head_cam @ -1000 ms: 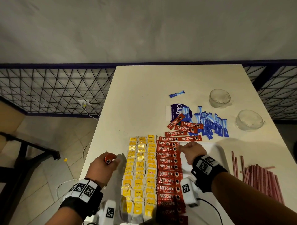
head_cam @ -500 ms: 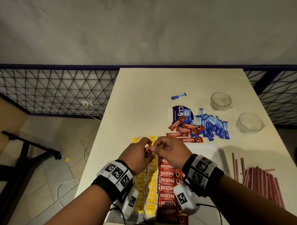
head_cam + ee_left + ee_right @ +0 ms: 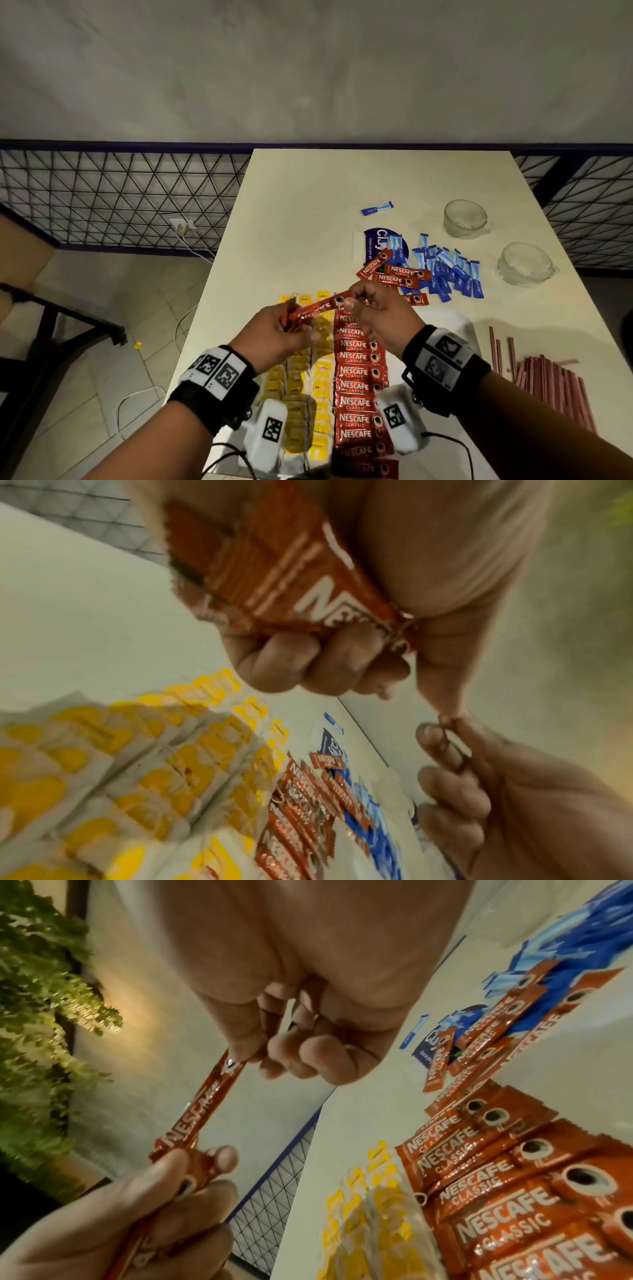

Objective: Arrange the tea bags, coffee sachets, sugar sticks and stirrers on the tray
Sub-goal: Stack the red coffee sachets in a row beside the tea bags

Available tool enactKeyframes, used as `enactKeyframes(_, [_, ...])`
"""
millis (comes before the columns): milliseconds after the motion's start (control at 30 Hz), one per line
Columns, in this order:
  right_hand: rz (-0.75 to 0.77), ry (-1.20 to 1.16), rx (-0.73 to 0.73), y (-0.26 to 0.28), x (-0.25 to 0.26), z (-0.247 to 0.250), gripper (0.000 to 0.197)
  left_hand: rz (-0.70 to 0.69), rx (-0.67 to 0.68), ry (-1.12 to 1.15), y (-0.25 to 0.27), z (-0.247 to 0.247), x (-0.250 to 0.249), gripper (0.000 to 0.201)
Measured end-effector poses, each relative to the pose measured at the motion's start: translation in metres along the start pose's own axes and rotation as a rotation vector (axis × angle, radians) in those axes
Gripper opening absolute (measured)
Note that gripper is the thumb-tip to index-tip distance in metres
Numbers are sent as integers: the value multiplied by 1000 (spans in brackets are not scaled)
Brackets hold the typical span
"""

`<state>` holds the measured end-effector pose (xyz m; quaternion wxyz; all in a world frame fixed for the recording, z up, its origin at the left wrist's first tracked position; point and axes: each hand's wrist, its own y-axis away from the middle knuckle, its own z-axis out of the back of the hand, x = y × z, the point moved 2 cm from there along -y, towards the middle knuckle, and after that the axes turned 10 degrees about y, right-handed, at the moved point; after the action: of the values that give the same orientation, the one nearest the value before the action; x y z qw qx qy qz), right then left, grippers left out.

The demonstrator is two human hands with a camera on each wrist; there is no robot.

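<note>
Right hand [image 3: 380,317] pinches one coffee sachet [image 3: 320,307] from the bunch clamped in the left hand [image 3: 274,337] above the tray [image 3: 455,325]; tea bags [image 3: 298,383] and sachet column [image 3: 358,387] placed; far sugar sticks [image 3: 448,270], right stirrers [image 3: 548,383] outstanding.

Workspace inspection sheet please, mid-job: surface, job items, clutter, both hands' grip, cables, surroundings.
Surface: pale table; white tray at near edge.
Job's things: tea bags and coffee sachets in columns on the tray; loose sachets, blue sugar sticks and stirrers on the table.
Clutter: two glass bowls, a blue-and-white label, one stray sugar stick.
Grips: left hand holds a bunch of sachets; right hand pinches the far end of the top sachet.
Cables: wristband lead; white cord on floor.
Surroundings: mesh railing, plain wall, tiled floor.
</note>
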<state>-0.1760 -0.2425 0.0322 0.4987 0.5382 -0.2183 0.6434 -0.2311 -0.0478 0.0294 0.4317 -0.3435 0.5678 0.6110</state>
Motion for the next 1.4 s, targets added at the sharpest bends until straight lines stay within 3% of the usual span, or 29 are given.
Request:
enactKeyframes(133, [-127, -177, 25, -1, 2, 5, 16, 19, -89, 338, 1, 4, 2, 41])
enactKeyframes(267, [-202, -339, 35, -2, 2, 2, 24, -35, -150, 349, 2, 1, -4, 14])
enactKeyframes(433, [-224, -378, 41, 2, 4, 2, 25, -37, -160, 296, 6, 0, -11, 10])
enactKeyframes(567, [-223, -321, 35, 2, 1, 2, 9, -50, -175, 339, 5, 0, -9, 4])
enactKeyframes(800, [-179, -305, -67, 0, -4, -3, 7, -128, -109, 210, 1, -7, -6, 19])
enactKeyframes(1033, [-241, -525, -28, 7, -5, -2, 17, -73, -121, 430, -3, -4, -6, 22])
enactKeyframes(1233, [-252, -435, -10, 10, -7, -1, 18, -68, -124, 267, -3, -6, -6, 20])
enactKeyframes(1400, [-309, -550, 28, 14, -8, 6, 18, -33, -200, 401, -7, -5, -4, 26])
